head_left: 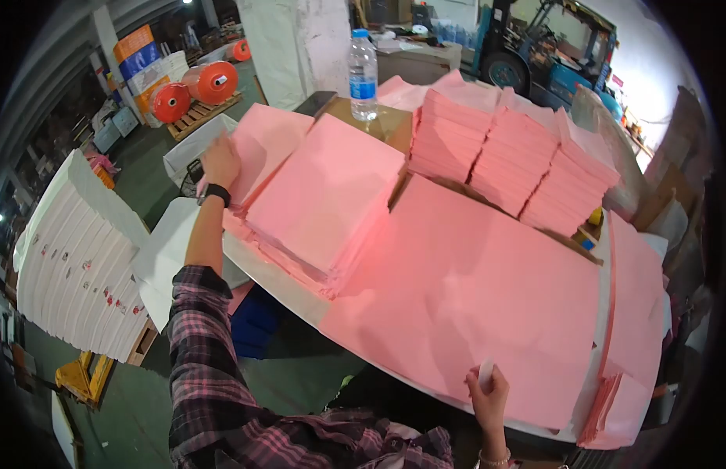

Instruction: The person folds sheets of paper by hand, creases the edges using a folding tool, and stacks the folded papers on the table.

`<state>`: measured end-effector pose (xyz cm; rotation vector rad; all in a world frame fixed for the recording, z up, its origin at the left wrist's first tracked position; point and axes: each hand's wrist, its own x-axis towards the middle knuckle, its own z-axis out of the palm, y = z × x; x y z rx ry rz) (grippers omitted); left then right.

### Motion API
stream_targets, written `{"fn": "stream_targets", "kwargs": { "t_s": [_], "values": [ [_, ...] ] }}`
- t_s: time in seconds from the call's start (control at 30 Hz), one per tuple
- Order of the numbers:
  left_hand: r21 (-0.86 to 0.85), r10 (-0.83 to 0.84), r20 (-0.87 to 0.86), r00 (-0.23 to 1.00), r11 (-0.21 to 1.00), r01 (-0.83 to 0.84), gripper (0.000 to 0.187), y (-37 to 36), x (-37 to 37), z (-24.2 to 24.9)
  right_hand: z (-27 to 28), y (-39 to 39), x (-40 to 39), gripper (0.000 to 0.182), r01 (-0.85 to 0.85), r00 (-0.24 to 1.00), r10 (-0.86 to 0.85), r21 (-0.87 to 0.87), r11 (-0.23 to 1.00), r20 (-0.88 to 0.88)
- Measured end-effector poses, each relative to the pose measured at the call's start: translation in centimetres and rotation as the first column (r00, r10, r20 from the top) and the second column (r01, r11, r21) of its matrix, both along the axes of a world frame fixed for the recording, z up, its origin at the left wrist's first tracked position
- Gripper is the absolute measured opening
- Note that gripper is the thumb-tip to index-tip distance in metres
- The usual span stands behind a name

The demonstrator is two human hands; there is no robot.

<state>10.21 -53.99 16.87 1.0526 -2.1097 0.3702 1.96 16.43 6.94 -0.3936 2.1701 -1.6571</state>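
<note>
My right hand (490, 391) is closed in a pinch on a small flat white piece (485, 374), whose exact kind I cannot make out. It is over the front edge of a large pink sheet (472, 289) spread on the table. My left hand (220, 164), with a black band at the wrist, reaches to the left edge of a pile of pink sheets (265, 144). Its fingers are blurred and partly hidden, so their grip cannot be told. Beside it lies a taller stack of pink sheets (328, 191), slightly askew.
Several high pink stacks (507, 156) line the table's back. A water bottle (363, 78) stands upright on a cardboard box (386, 125). More pink sheets (632, 305) lie at the right. A white stack (77, 266) is at left; a forklift (546, 55) is behind.
</note>
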Motion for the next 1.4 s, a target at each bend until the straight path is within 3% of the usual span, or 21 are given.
{"fn": "stream_targets", "kwargs": {
  "t_s": [0.03, 0.07, 0.1, 0.13, 0.17, 0.2, 0.23, 0.27, 0.3, 0.37, 0.4, 0.47, 0.5, 0.57, 0.63, 0.73, 0.8, 1.0, 1.1, 1.23, 1.4],
  "values": [
    [-0.188, 0.026, -0.008, 1.000, 0.982, -0.027, 0.040, -1.3, -0.4, -1.0, 0.6, 0.0, 0.0, 0.009, 0.006, 0.990, 0.002, 0.056, 0.998, -0.141],
    [-0.007, 0.110, 0.084, 0.990, 0.994, -0.110, 0.035, 2.7, 0.0, 2.6, 0.9, 0.7, 0.2, 0.010, 0.037, 0.961, -0.002, 0.119, 0.992, -0.278],
    [-0.331, 0.033, -0.024, 0.999, 0.943, -0.039, 0.028, 0.3, 1.1, 2.2, -0.4, 2.0, 0.0, 0.012, 0.070, 0.951, -0.043, 0.076, 0.995, -0.307],
    [-0.371, -0.093, -0.116, 0.989, 0.927, 0.044, 0.025, 4.2, 1.7, 4.8, -2.1, 3.5, 0.2, 0.013, 0.124, 0.938, -0.103, 0.042, 0.991, -0.330],
    [-0.139, -0.079, -0.213, 0.974, 0.989, 0.050, 0.029, 9.8, 1.9, 6.4, -3.3, 4.8, 0.9, 0.015, 0.230, 0.933, -0.235, -0.053, 0.972, -0.272],
    [-0.342, -0.381, -0.316, 0.869, 0.900, 0.271, 0.033, 14.2, 2.0, 8.0, -3.5, 5.8, 1.4, 0.018, 0.340, 0.906, -0.364, -0.143, 0.930, -0.214],
    [-0.325, -0.442, -0.374, 0.816, 0.886, 0.331, 0.035, 19.1, 1.9, 8.7, -2.9, 6.7, 1.9, 0.020, 0.436, 0.858, -0.472, -0.197, 0.878, -0.202],
    [-0.444, -0.446, -0.297, 0.844, 0.847, 0.291, 0.035, 24.4, 2.0, 8.7, -2.4, 7.8, 2.0, 0.023, 0.516, 0.802, -0.566, -0.254, 0.818, -0.192],
    [-0.480, -0.469, -0.254, 0.846, 0.820, 0.311, 0.036, 29.1, 1.8, 7.6, -2.2, 9.5, 2.4, 0.023, 0.625, 0.707, -0.657, -0.203, 0.754, -0.262],
    [-0.359, -0.646, -0.242, 0.724, 0.753, 0.552, 0.036, 37.6, 1.3, 4.1, -2.0, 12.0, 3.2, 0.024, 0.755, 0.573, -0.750, -0.144, 0.640, -0.331],
    [-0.229, -0.696, -0.344, 0.631, 0.714, 0.662, 0.036, 41.2, 0.5, 0.3, -2.0, 13.3, 3.3, 0.024, 0.822, 0.493, -0.773, -0.077, 0.564, -0.398],
    [0.126, -0.900, -0.243, 0.362, 0.340, 0.932, 0.030, 47.3, -0.4, -3.9, -2.5, 15.8, 3.8, 0.024, 0.897, 0.391, -0.794, -0.003, 0.443, -0.466],
    [0.312, -0.969, -0.115, 0.221, 0.176, 0.933, 0.032, 51.2, -1.6, -3.8, -3.2, 16.9, 3.9, 0.024, 0.919, 0.348, -0.814, -0.002, 0.394, -0.464],
    [0.463, -0.978, -0.207, -0.033, -0.128, 0.877, 0.032, 57.1, -3.3, -7.7, -4.5, 18.8, 4.1, 0.024, 0.954, 0.261, -0.846, -0.007, 0.299, -0.465],
    [0.565, -0.975, -0.179, -0.133, -0.212, 0.797, 0.038, 61.7, -4.5, -10.4, -5.2, 20.1, 4.2, 0.022, 0.974, 0.203, -0.875, -0.006, 0.228, -0.439],
    [0.541, -0.976, -0.086, -0.199, -0.214, 0.813, 0.045, 66.8, -6.0, -13.9, -6.3, 20.8, 4.3, 0.020, 0.991, 0.119, -0.919, -0.014, 0.134, -0.375],
    [0.520, -0.968, -0.038, -0.248, -0.232, 0.822, 0.049, 69.3, -7.2, -14.9, -7.2, 20.9, 4.1, 0.019, 0.989, 0.107, -0.923, -0.053, 0.136, -0.371],
    [0.517, -0.973, 0.082, -0.216, -0.144, 0.844, 0.061, 74.1, -9.0, -16.1, -7.8, 21.0, 3.5, 0.025, 0.995, 0.087, -0.924, -0.019, 0.101, -0.373],
    [0.523, -0.975, 0.075, -0.211, -0.142, 0.840, 0.061, 75.2, -9.9, -16.3, -5.8, 20.3, 2.6, 0.030, 0.970, 0.243, -0.664, 0.194, 0.149, -0.707],
    [0.535, -0.974, 0.018, -0.226, -0.181, 0.825, 0.059, 75.7, -10.9, -17.4, -5.9, 19.5, 0.4, 0.043, 0.934, 0.334, -0.575, 0.346, 0.092, -0.747],
    [0.544, -0.971, -0.032, -0.237, -0.216, 0.811, 0.058, 75.5, -11.7, -18.1, -6.9, 18.9, -0.2, 0.046, 0.921, 0.335, -0.564, 0.389, 0.027, -0.755]
  ]
}}
